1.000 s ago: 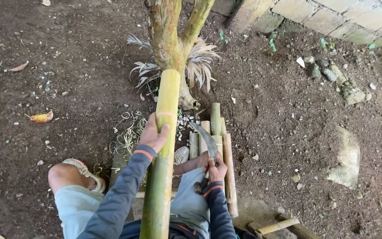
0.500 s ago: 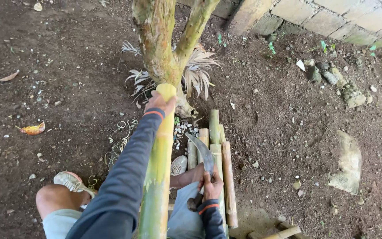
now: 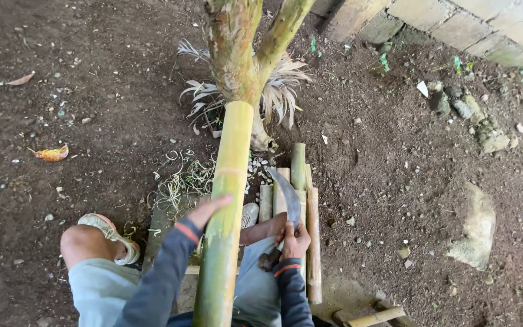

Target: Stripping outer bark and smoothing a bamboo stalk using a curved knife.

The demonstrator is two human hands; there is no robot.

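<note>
head view: left hand [image 3: 204, 212] rests flat on the bamboo pole [image 3: 228, 200]; right hand [image 3: 295, 239] stays-free, clamped on the curved knife [image 3: 289, 203] beside it, so steady the pole firmly, blade angled away.

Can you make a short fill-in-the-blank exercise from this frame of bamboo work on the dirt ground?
1. The left hand rests on the thick green bamboo pole, whose far end leans against the ____.
2. The right hand holds a curved ____.
3. The short cut bamboo pieces lie on the pole's ____ side.

Missing words: tree trunk; blade; right
</note>
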